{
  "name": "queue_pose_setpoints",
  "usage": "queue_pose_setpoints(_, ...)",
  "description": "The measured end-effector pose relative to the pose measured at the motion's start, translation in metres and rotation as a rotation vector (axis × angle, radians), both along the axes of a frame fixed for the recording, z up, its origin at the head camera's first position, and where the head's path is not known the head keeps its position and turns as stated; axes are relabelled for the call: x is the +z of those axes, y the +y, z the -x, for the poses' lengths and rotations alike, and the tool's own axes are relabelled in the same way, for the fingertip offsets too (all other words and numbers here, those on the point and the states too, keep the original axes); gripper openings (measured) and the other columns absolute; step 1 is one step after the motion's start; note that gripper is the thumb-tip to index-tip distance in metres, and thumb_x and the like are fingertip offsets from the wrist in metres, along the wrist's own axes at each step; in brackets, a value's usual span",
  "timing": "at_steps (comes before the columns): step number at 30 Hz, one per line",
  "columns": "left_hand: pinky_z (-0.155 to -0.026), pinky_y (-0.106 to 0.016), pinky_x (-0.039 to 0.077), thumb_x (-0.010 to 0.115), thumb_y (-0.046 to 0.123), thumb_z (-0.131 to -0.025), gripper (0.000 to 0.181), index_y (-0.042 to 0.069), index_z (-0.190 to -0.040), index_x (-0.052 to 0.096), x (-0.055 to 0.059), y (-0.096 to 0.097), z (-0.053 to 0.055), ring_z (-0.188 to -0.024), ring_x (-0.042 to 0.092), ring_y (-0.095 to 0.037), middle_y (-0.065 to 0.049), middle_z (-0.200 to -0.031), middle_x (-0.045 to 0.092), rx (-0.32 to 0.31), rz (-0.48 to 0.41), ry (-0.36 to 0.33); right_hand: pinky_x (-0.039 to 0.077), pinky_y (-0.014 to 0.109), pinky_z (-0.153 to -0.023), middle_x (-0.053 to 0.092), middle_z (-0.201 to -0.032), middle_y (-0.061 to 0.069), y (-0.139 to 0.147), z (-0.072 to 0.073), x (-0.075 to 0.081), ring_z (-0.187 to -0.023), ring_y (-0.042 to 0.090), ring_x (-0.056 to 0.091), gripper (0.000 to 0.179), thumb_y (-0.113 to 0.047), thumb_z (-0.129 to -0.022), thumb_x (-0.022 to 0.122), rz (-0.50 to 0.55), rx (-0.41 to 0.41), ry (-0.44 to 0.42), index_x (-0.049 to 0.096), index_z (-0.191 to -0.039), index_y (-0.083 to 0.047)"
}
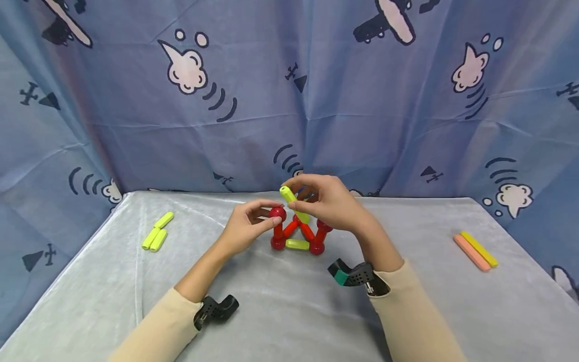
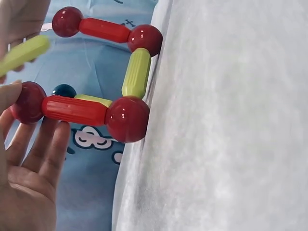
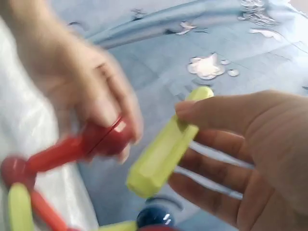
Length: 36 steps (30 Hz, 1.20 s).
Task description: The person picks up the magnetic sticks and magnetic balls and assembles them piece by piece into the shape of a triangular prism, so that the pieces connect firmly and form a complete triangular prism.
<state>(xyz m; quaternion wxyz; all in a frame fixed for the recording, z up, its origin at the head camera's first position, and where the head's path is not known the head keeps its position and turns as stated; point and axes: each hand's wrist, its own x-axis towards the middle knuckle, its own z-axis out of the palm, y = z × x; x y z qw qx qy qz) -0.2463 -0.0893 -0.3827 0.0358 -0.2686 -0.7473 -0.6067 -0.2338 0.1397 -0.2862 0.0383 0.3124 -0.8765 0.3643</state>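
Note:
Around the upper left red ball of a ball-and-rod frame, the fingers and thumb of my left hand close in a grip. That ball tops an upright red rod, which rises from a lower red ball. A yellow-green rod joins the two front lower balls. My right hand pinches a loose yellow-green rod between thumb and fingers, tilted above the frame. Behind, a dark blue ball shows in the wrist views; in the head view it is hidden.
Several yellow-green rods lie at the left of the cloth-covered table. An orange rod and a yellow rod rest side by side at the right. A patterned blue curtain hangs behind the table.

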Motion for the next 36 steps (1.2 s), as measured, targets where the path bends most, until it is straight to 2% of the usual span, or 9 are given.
queue_pose_setpoints(5, -0.085, -0.027, 0.060, 0.070, 0.009, -0.094, 0.032, 0.005, -0.125, 0.067, -0.004, 0.003, 0.001, -0.096, 0.075, -0.023, -0.018, -0.122, 0.070, 0.007, -0.013, -0.006, 0.061, 0.031, -0.075, 0.074, -0.108, 0.004, 0.001, 0.003, -0.010, -0.092, 0.018, 0.071, 0.033, -0.012, -0.091, 0.075, -0.150, 0.014, -0.084, 0.071, -0.123, -0.013)
queue_pose_setpoints(9, -0.086, -0.027, 0.060, 0.070, 0.009, -0.094, 0.030, 0.005, -0.124, 0.068, -0.002, 0.004, 0.002, -0.095, 0.074, -0.022, -0.017, -0.120, 0.070, 0.012, -0.009, -0.004, 0.062, 0.029, -0.071, 0.075, -0.103, 0.005, 0.001, 0.006, -0.013, -0.092, 0.021, 0.073, 0.030, -0.010, -0.091, 0.074, -0.228, 0.024, -0.168, 0.072, -0.121, -0.011)
queue_pose_setpoints(14, -0.086, -0.027, 0.060, 0.071, 0.012, -0.094, 0.030, 0.007, -0.123, 0.069, 0.002, 0.004, 0.002, -0.096, 0.074, -0.023, -0.015, -0.119, 0.071, 0.023, 0.007, -0.013, 0.062, 0.029, -0.072, 0.075, -0.109, 0.004, -0.002, 0.008, -0.016, -0.095, 0.021, 0.074, 0.030, -0.010, -0.088, 0.077, -0.292, 0.039, -0.197, 0.075, -0.118, -0.012)
queue_pose_setpoints(19, -0.086, -0.027, 0.060, 0.072, 0.010, -0.093, 0.030, 0.006, -0.123, 0.069, 0.003, 0.003, 0.001, -0.096, 0.074, -0.022, -0.016, -0.120, 0.071, 0.024, 0.007, -0.013, 0.062, 0.030, -0.077, 0.076, -0.110, 0.005, -0.005, 0.011, -0.018, -0.096, 0.021, 0.074, 0.030, -0.010, -0.088, 0.077, -0.338, 0.067, -0.180, 0.075, -0.118, -0.011)
queue_pose_setpoints(24, -0.085, -0.026, 0.060, 0.071, 0.009, -0.093, 0.030, 0.006, -0.123, 0.069, 0.003, 0.003, 0.001, -0.094, 0.074, -0.020, -0.016, -0.120, 0.071, 0.022, 0.002, -0.010, 0.061, 0.030, -0.078, 0.076, -0.105, 0.003, -0.010, 0.012, -0.018, -0.092, 0.018, 0.073, 0.027, -0.010, -0.086, 0.078, -0.386, 0.048, -0.128, 0.076, -0.113, -0.012)
queue_pose_setpoints(30, -0.085, -0.027, 0.061, 0.071, 0.011, -0.094, 0.031, 0.006, -0.124, 0.068, 0.004, 0.005, 0.000, -0.094, 0.074, -0.023, -0.016, -0.120, 0.071, 0.013, 0.012, -0.013, 0.058, 0.027, -0.069, 0.076, -0.093, 0.001, -0.015, 0.011, -0.018, -0.078, 0.013, 0.069, 0.017, -0.011, -0.084, 0.080, -0.454, 0.009, -0.050, 0.077, -0.101, -0.013)
queue_pose_setpoints(33, -0.085, -0.027, 0.061, 0.071, 0.011, -0.094, 0.031, 0.006, -0.124, 0.068, 0.004, 0.006, 0.000, -0.094, 0.074, -0.025, -0.016, -0.120, 0.071, 0.017, 0.013, -0.021, 0.059, 0.027, -0.070, 0.077, -0.095, 0.001, -0.014, 0.010, -0.017, -0.081, 0.013, 0.070, 0.018, -0.011, -0.085, 0.079, -0.456, 0.007, -0.058, 0.077, -0.103, -0.013)
queue_pose_setpoints(36, -0.084, -0.026, 0.061, 0.071, 0.011, -0.094, 0.030, 0.006, -0.123, 0.069, 0.003, 0.007, -0.001, -0.093, 0.075, -0.025, -0.016, -0.117, 0.072, 0.020, 0.015, -0.025, 0.060, 0.031, -0.075, 0.077, -0.099, 0.002, -0.008, 0.007, -0.012, -0.087, 0.015, 0.072, 0.022, -0.015, -0.088, 0.077, -0.413, -0.002, -0.058, 0.076, -0.110, -0.010)
